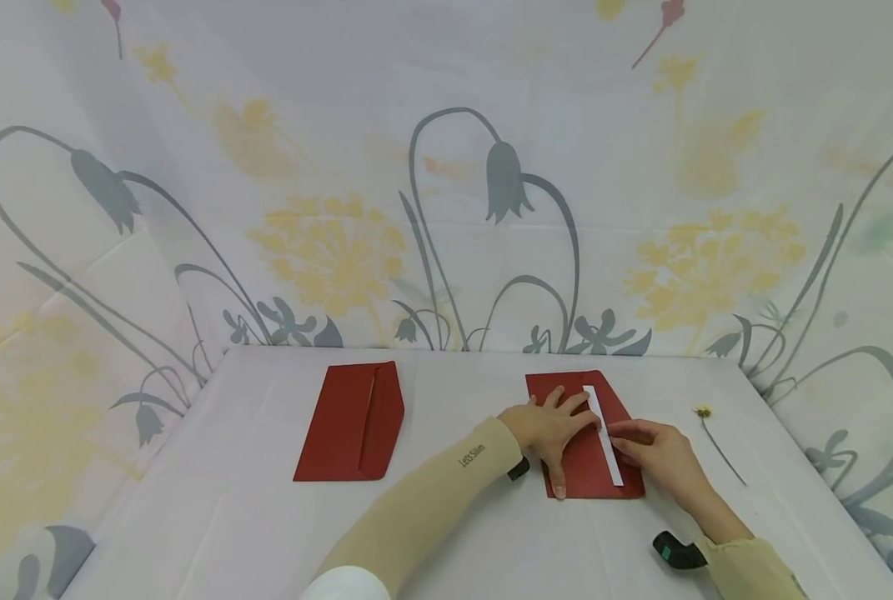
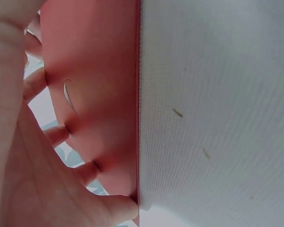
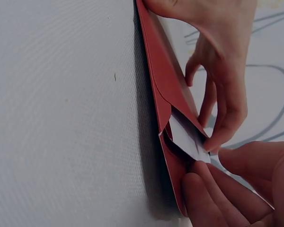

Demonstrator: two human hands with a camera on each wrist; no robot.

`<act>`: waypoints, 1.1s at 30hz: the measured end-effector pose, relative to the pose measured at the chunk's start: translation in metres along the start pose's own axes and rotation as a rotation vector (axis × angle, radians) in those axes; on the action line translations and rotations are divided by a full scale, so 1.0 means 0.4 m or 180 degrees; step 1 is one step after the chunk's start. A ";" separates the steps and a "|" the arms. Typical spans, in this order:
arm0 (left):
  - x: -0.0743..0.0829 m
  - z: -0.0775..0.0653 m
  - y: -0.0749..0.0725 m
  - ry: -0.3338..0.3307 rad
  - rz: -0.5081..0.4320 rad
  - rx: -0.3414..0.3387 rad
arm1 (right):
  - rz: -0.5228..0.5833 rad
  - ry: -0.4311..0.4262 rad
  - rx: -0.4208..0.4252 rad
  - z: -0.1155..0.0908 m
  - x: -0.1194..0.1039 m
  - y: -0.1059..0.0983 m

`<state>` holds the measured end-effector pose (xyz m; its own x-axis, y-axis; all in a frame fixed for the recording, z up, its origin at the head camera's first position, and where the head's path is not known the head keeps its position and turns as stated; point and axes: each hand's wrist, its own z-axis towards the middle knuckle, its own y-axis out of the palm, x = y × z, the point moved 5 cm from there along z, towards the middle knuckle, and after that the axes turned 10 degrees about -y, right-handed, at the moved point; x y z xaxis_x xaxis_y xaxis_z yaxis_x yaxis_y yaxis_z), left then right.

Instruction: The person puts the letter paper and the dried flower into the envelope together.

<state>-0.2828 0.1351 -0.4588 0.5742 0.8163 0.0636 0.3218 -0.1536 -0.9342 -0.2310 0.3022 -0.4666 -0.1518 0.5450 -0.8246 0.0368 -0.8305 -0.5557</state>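
A red envelope [image 1: 584, 471] lies on the white-covered table at the right, with a strip of white card [image 1: 609, 454] showing from its opening. My left hand [image 1: 557, 429] rests on the envelope with its fingers spread. In the left wrist view, the left thumb [image 2: 120, 208] touches the envelope's edge. From the right side my right hand [image 1: 659, 457] reaches to the card, its fingers bent. Thumb and fingers pinch the card's edge [image 3: 199, 151] in the right wrist view. The rest of the card is hidden inside the envelope.
A second red envelope [image 1: 344, 425] lies at the left with its flap toward the right. A dried yellow flower [image 1: 704, 412] on a thin stem lies right of my right hand. Flower-printed fabric [image 1: 446, 250] hangs behind the table.
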 end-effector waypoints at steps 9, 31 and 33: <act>-0.002 -0.004 -0.002 0.0009 -0.0001 -0.0017 | 0.0051 0.0121 -0.0133 -0.028 -0.010 0.003; -0.004 -0.004 -0.001 0.0008 -0.0108 -0.0014 | 0.0538 -0.0074 -0.0524 -0.038 -0.024 0.046; -0.004 -0.003 -0.001 0.0014 -0.0120 -0.0008 | 0.0539 -0.0105 -0.0536 -0.040 -0.025 0.047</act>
<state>-0.2828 0.1332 -0.4580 0.5649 0.8191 0.1003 0.3452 -0.1242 -0.9303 -0.2131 0.2830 -0.4707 -0.1616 0.3932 -0.9051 0.2283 -0.8774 -0.4219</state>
